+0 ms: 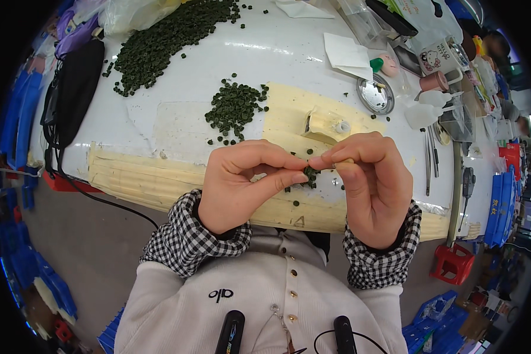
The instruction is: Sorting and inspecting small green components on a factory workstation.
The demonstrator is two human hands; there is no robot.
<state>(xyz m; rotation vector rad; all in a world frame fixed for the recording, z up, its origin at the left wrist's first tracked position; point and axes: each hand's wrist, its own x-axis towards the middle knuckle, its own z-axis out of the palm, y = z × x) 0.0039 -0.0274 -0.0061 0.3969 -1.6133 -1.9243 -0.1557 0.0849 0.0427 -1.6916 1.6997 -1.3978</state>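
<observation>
My left hand (pixel 233 186) and my right hand (pixel 376 183) meet fingertip to fingertip above the table's front edge. Thumb and forefinger of the left are pinched at a small dark green round piece, mostly hidden by the fingers. The right hand's fingers are also pinched, their tips close to the left's; a small tan bit shows at them, too little to name. Beneath the hands lie several loose green pieces (pixel 296 203). Just beyond the left hand is a small heap of the same green pieces (pixel 236 109).
A far larger heap of green pieces (pixel 171 41) spreads at the back left. Past my hands stands a yellowish block (pixel 327 127) with a white cap. To the right are a round metal tin (pixel 376 96), a white squeeze bottle (pixel 422 115) and tweezers (pixel 428 162). A black bag (pixel 81 91) lies left.
</observation>
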